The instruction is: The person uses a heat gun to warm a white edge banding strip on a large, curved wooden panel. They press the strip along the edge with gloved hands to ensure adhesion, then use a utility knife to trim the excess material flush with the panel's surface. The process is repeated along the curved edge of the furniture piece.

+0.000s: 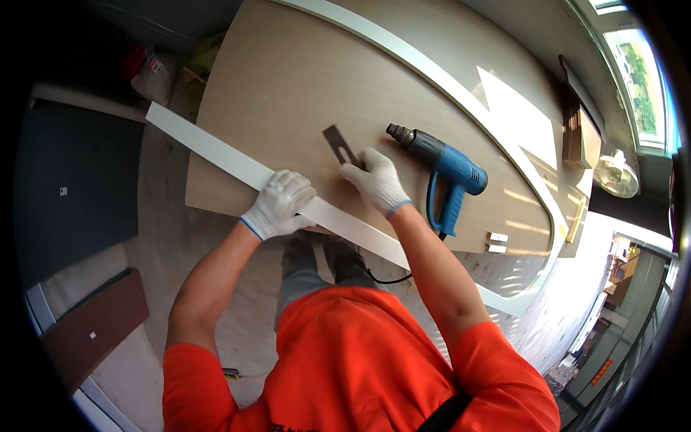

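Note:
Both my hands wear white knit gloves. My left hand (279,204) presses down on a long white strip (205,149) that lies along the near edge of a light wooden panel (288,79). My right hand (376,180) rests on the panel and holds a flat grey scraper blade (339,145) that points up and to the left. Just right of that hand lies a blue and black heat gun (443,173) on its side, its nozzle aimed left.
A white curved edge band (439,75) runs along the panel's far side. Two small wooden blocks (497,243) sit near the panel's right end. A dark brown board (93,327) lies on the floor at lower left. A fan (616,175) stands at right.

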Motion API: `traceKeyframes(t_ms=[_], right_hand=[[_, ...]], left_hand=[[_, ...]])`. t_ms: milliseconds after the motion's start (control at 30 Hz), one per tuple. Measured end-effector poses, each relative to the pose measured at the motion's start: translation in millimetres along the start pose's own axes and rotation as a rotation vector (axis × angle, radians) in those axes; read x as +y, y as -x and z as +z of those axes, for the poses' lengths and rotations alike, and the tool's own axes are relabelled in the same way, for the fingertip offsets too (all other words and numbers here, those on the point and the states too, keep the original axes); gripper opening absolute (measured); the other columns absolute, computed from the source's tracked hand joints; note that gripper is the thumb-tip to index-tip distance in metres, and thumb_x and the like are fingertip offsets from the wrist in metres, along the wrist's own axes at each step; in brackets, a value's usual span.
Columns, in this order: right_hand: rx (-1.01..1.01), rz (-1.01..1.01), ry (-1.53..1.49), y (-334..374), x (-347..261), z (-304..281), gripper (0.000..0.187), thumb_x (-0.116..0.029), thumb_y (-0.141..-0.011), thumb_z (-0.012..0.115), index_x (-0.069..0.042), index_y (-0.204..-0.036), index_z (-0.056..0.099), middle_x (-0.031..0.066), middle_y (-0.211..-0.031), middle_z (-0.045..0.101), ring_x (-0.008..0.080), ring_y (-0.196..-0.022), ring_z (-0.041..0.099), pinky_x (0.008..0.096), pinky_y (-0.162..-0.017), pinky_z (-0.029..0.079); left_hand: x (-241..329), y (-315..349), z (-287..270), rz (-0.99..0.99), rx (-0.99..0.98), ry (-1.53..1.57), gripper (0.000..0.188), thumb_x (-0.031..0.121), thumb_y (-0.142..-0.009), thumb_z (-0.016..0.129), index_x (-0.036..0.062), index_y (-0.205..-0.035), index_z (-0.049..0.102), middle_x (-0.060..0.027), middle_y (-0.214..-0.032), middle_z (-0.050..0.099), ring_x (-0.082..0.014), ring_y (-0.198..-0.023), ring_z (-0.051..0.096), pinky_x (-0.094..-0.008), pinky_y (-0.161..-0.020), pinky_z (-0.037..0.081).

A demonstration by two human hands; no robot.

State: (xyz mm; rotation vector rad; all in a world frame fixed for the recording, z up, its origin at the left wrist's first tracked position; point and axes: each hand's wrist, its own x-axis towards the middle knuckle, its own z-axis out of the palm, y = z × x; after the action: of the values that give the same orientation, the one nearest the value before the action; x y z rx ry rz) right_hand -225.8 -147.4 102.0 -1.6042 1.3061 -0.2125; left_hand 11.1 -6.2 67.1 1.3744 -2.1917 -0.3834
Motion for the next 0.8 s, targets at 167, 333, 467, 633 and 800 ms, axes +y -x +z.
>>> traceKeyframes(t_ms=[167, 333, 467, 633, 800], right_hand=[[-0.195, 0.260, -0.427, 79, -3, -38, 0.057, -0.008, -0.091, 0.078, 0.000, -0.146, 0.064, 0.0043, -0.095, 0.071, 0.0123, -0.078, 0.066, 0.0283, -0.075, 0.055], [-0.140, -0.242, 0.440, 115, 7, -21, 0.057, -0.029, -0.100, 0.073, -0.013, -0.153, 0.058, 0.0167, -0.112, 0.072, 0.0337, -0.092, 0.076, 0.0459, -0.076, 0.061], [-0.120, -0.342, 0.677, 124, 18, -10, 0.051, -0.036, -0.103, 0.071, -0.014, -0.148, 0.059, 0.0167, -0.119, 0.072, 0.0402, -0.092, 0.076, 0.0510, -0.074, 0.062], [-0.086, -0.379, 0.667, 117, 18, 12, 0.050, -0.036, -0.104, 0.069, -0.014, -0.147, 0.058, 0.0157, -0.114, 0.073, 0.0394, -0.088, 0.076, 0.0514, -0.071, 0.062], [-0.102, -0.364, 0.696, 99, -2, 29, 0.049, -0.038, -0.105, 0.066, -0.013, -0.147, 0.057, 0.0165, -0.110, 0.074, 0.0398, -0.085, 0.076, 0.0525, -0.070, 0.062]], left_hand=[[-4, 9, 4, -0.030, 0.007, -0.003, 0.067, 0.054, -0.070, 0.090, 0.0089, -0.116, 0.070, -0.0132, -0.121, 0.067, -0.0391, -0.119, 0.063, -0.0575, -0.112, 0.047], [-38, 20, -19, -0.110, 0.082, -0.165, 0.079, 0.068, -0.064, 0.089, 0.0124, -0.115, 0.066, -0.0117, -0.121, 0.064, -0.0386, -0.123, 0.061, -0.0598, -0.118, 0.045], [-48, 29, -18, -0.132, 0.159, -0.225, 0.087, 0.079, -0.063, 0.086, 0.0124, -0.115, 0.065, -0.0122, -0.123, 0.063, -0.0396, -0.124, 0.059, -0.0613, -0.118, 0.045], [-48, 29, -18, -0.140, 0.167, -0.231, 0.087, 0.083, -0.067, 0.081, 0.0115, -0.115, 0.066, -0.0125, -0.124, 0.063, -0.0404, -0.127, 0.059, -0.0598, -0.119, 0.045], [-50, 30, -18, -0.149, 0.160, -0.223, 0.086, 0.083, -0.068, 0.080, 0.0113, -0.115, 0.066, -0.0126, -0.124, 0.063, -0.0405, -0.128, 0.059, -0.0595, -0.119, 0.045]])
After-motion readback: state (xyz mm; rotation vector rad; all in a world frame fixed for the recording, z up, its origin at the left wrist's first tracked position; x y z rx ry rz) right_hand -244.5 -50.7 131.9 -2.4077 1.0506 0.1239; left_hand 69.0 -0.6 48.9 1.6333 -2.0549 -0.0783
